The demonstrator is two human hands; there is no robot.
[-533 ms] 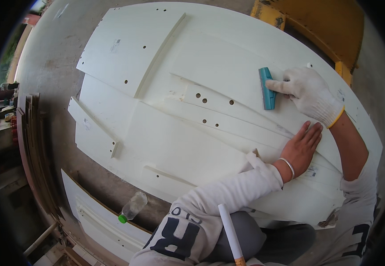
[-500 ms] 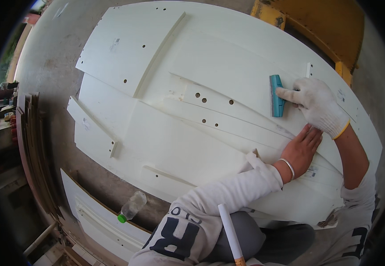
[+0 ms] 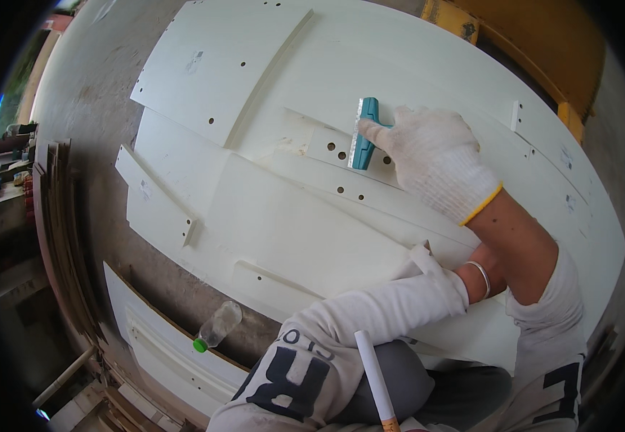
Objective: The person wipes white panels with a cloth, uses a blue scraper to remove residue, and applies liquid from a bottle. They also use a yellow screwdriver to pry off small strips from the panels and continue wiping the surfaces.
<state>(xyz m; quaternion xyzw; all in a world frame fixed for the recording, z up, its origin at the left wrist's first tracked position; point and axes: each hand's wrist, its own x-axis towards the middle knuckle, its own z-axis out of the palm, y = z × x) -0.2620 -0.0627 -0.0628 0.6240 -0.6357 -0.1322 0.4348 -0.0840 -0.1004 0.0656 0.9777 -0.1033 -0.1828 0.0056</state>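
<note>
Gloved right hand — closed on the teal scraper — is positioned over white panels. Left hand mostly hidden; opening cannot be determined.

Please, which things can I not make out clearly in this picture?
In the head view:
Left hand: fingers hidden behind the right forearm.
Teal scraper: the held part is covered by the gloved right hand.
Yellow structure: cut off by the upper edge.
Items at far left: too dark and small.
</note>
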